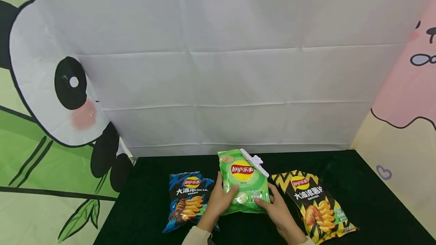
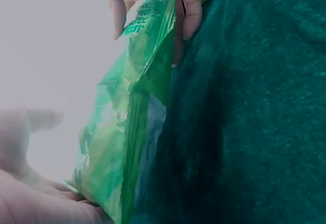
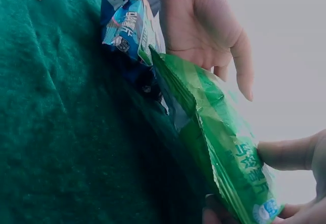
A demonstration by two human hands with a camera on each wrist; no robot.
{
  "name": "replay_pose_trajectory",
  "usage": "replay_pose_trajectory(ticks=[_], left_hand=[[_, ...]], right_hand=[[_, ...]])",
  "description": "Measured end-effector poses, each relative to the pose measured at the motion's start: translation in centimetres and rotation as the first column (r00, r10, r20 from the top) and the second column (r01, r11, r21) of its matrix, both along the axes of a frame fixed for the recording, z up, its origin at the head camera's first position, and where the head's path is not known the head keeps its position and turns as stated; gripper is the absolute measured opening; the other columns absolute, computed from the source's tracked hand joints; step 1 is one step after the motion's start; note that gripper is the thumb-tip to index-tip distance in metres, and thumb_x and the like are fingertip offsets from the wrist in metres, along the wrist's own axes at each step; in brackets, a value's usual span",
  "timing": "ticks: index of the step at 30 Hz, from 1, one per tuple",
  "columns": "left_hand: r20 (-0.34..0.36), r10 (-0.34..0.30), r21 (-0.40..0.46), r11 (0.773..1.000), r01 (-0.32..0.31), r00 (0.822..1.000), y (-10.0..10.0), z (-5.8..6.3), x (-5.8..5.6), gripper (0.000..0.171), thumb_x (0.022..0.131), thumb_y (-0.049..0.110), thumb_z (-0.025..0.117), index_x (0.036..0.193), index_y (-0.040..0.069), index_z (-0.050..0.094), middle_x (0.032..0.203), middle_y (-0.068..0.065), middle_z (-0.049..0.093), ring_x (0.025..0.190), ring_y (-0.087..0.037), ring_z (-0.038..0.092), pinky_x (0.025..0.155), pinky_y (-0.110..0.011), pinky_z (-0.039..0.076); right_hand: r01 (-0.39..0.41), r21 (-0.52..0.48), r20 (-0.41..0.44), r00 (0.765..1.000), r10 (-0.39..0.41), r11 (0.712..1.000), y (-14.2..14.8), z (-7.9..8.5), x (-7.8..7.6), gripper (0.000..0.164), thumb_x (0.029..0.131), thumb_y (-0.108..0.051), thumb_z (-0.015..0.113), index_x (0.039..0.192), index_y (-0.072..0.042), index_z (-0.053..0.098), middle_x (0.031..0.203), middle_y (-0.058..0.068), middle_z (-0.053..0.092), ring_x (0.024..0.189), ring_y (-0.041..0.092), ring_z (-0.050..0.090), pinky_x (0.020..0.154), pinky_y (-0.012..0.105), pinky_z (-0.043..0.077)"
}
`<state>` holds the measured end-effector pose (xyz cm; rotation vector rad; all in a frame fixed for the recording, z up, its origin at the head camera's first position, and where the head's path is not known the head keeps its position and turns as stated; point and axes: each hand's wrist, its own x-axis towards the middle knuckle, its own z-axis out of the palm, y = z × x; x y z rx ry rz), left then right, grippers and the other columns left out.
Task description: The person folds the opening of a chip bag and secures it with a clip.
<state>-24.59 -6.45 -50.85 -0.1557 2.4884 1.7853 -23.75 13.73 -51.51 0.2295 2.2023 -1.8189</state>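
Observation:
A green Lay's chip bag (image 1: 243,182) is between my two hands, its front tilted up towards me. Across its top right corner lies a pale bag clip (image 1: 255,163). My left hand (image 1: 221,196) holds the bag's left side, its fingers going behind it; in the left wrist view the thumb (image 2: 43,119) stands off the front. On the right side, my right hand (image 1: 277,209) pinches the lower corner, with the thumb (image 3: 285,154) on the front and fingers behind. The bag's back is mostly hidden.
A blue-and-black Lay's bag (image 1: 189,199) lies to the left, partly behind my left hand. To the right lies a yellow-and-black Lay's bag (image 1: 316,209). Dark green cloth (image 1: 146,192) covers the table, and a white sheet (image 1: 238,86) hangs behind it.

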Motion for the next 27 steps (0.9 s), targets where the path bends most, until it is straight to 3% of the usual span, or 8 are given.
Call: replay_pose_trajectory(ticks=[14,23,27], left_hand=[[0.1,-0.029,-0.008,1.0,0.03,0.995,0.3,-0.8,0.0,0.093,0.097,0.041,0.064,0.163,0.009,0.007,0.165,-0.029,0.019,0.149,-0.053,0.024,0.117,-0.069,0.024],[0.09,-0.052,-0.019,0.998,0.053,0.995,0.3,-1.4,0.1,0.094,0.096,0.038,0.066,0.163,0.01,0.006,0.163,-0.032,0.02,0.146,-0.056,0.026,0.114,-0.072,0.025],[0.011,-0.043,-0.057,0.997,0.043,0.999,0.3,-1.3,0.4,0.093,0.095,0.035,0.068,0.162,0.009,0.009,0.166,-0.029,0.015,0.149,-0.053,0.022,0.116,-0.072,0.023]], right_hand=[[0.008,-0.012,0.078,0.997,-0.007,1.0,-0.1,-1.0,0.2,0.081,0.094,-0.034,0.069,0.156,-0.005,0.025,0.141,0.031,0.053,0.11,0.026,0.066,0.095,0.047,0.052],[0.005,-0.012,0.088,0.996,-0.004,1.0,0.4,-0.7,0.2,0.076,0.099,-0.035,0.063,0.156,-0.001,0.026,0.143,0.031,0.052,0.116,0.031,0.065,0.1,0.051,0.05],[-0.006,0.04,0.061,0.998,0.003,0.999,1.1,0.2,0.8,0.072,0.101,-0.035,0.06,0.156,-0.002,0.029,0.151,0.03,0.046,0.134,0.042,0.053,0.109,0.057,0.045]])
